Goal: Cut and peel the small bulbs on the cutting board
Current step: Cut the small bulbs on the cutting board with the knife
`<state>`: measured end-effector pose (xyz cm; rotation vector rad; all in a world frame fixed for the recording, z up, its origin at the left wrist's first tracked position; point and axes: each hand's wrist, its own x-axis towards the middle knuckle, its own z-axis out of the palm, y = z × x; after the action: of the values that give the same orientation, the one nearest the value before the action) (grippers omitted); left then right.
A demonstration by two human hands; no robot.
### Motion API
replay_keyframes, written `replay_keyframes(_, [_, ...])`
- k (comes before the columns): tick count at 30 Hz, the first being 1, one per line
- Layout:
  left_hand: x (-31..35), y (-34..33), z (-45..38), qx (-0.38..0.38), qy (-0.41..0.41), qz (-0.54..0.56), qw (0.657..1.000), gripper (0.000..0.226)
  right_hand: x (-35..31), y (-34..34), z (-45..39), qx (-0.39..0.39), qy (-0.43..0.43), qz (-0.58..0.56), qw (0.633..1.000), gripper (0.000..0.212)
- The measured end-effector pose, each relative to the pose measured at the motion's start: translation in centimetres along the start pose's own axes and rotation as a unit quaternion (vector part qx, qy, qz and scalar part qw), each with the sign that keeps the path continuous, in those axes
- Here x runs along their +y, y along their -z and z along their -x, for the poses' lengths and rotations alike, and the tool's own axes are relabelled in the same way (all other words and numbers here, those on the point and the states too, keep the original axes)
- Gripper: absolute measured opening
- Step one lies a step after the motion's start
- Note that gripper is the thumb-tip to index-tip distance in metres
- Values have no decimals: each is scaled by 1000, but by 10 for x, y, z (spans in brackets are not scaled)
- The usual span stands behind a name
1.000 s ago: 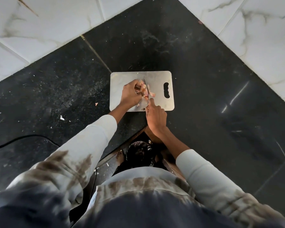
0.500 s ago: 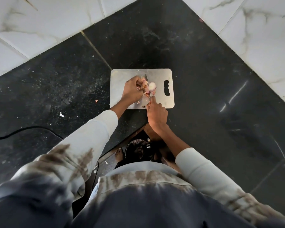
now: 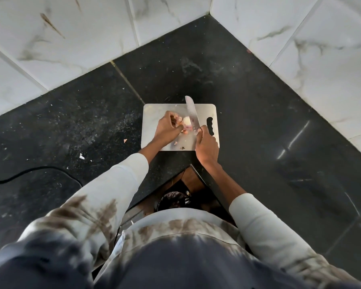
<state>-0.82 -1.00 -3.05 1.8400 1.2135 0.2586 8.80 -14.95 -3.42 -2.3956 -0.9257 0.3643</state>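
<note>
A steel cutting board (image 3: pixel 154 112) lies on the black counter in the corner. My left hand (image 3: pixel 167 127) holds a small pale bulb (image 3: pixel 186 120) on the board, fingers curled around its left side. My right hand (image 3: pixel 206 146) grips the handle of a knife (image 3: pixel 192 112), whose blade lies just right of the bulb and points away from me past the board's far edge. Pinkish peel scraps (image 3: pixel 184 131) lie beside the bulb and near the board's front edge.
White marble-tiled walls (image 3: pixel 71 38) close the corner behind the black counter (image 3: pixel 258 122). A black cable (image 3: pixel 29 172) runs across the counter at the left. Small peel bits (image 3: pixel 82 157) lie on the counter left of the board. A dark bin (image 3: pixel 173 200) sits below the counter edge.
The knife blade has shifted from on top of the bulb to its right side, tip now past the board's far edge. My right hand moved right. The bulb's pale cut face now shows.
</note>
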Motion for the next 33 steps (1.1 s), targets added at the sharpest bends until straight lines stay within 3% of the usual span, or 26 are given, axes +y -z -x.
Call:
replay_keyframes(3, [1,2,1,-14,-12,-2,1000,53,0,0,-11,-35,-13,-52,998,21])
replay_keyframes(5, [0,4,2,-31,-24,-2,999,52,-2,0,-20,-55,-43,-101,992,35])
replay_keyframes(10, [-8,7,-2,-66,-46,-1,997,59,-2,-4,-38,-45,-127,-155,979,48])
replay_keyframes(18, [-12,5,-6,-71,-36,9,997,60,-15,-7,-52,-110,11,-53,992,50])
replay_keyframes(25, [-10,7,-6,-54,-3,54,997,55,-18,-15,-53,-63,7,-20,998,52])
replay_keyframes(33, [-15,12,-13,17,91,131,987,60,-17,-11,-50,-26,-52,-35,998,53])
